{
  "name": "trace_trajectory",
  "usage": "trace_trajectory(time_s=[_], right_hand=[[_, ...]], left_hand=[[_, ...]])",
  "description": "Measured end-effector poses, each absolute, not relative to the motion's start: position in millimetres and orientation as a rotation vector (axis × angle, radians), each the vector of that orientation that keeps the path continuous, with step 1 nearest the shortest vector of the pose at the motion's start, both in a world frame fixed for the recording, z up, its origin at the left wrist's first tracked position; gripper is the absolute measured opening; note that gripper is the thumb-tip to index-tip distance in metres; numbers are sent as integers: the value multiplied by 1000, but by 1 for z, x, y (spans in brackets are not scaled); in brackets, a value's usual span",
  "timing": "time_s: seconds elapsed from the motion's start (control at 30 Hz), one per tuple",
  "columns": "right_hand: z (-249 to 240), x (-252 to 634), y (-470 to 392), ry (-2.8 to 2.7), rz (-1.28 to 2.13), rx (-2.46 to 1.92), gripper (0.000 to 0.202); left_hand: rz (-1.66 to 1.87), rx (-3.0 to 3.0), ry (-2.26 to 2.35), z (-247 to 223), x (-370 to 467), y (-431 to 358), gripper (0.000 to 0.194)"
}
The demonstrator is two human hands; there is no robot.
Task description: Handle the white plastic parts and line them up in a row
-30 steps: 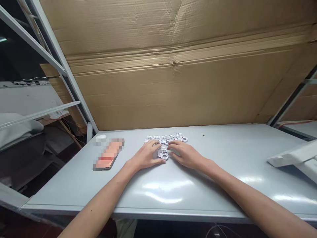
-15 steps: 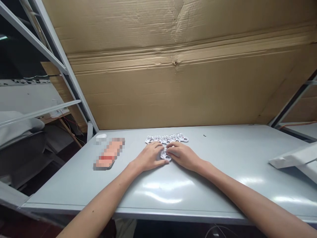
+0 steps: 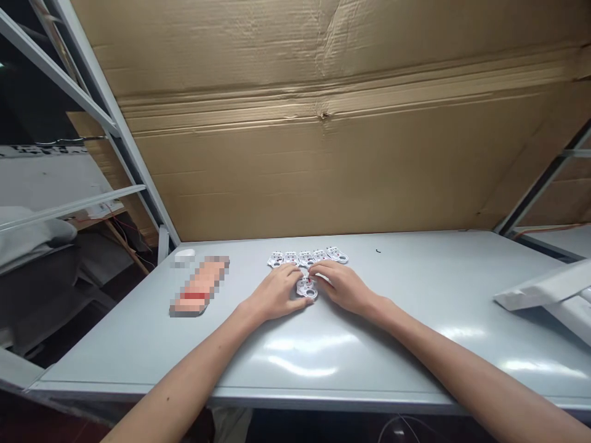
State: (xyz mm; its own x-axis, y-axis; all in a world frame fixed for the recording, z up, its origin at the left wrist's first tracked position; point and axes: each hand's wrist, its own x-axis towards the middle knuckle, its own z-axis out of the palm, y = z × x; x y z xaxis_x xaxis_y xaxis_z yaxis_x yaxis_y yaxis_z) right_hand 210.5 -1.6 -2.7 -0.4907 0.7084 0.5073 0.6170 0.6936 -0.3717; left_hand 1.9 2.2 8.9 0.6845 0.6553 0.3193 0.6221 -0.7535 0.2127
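Observation:
A white part with a round ring at its near end (image 3: 307, 287) lies on the grey table between my hands. My left hand (image 3: 280, 292) rests at its left side, thumb and fingers curved round the part and holding it. Over its far right edge, my right hand (image 3: 339, 284) has its fingers bent, the fingertips close to a small red spot on the part. What those fingertips may pinch is too small to make out. Behind my hands, several similar white parts (image 3: 306, 258) stand in a row, partly covered by my fingers.
On the left of the table (image 3: 184, 363) lie a blurred orange object (image 3: 203, 286) and a small white item (image 3: 185, 254). White packaging (image 3: 540, 286) is at the right edge. A small black bit (image 3: 378, 251) lies right of the row. Cardboard (image 3: 323, 178) stands behind.
The view has shifted slightly. My right hand's fingers have lifted and drawn back a little, so more of the white part shows. My left hand keeps its place beside it.

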Motion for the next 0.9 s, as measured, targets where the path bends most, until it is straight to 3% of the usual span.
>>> trace_trajectory(time_s=[0.13,0.27,0.4,0.6,0.9], right_hand=[[5,211,-1,-1942,560,-1041,18],[12,214,0,-1604,1118,-1046,25],[13,218,1,-1221,1436,-1071,25],[8,224,12,-875,1594,-1051,13],[9,225,16,-950,1634,-1009,20]], left_hand=[[564,2794,1082,10,2,1,34],[551,2804,1084,11,2,1,34],[548,2847,1049,12,2,1,29],[538,2859,1033,12,2,2,28],[535,2841,1048,12,2,1,28]])
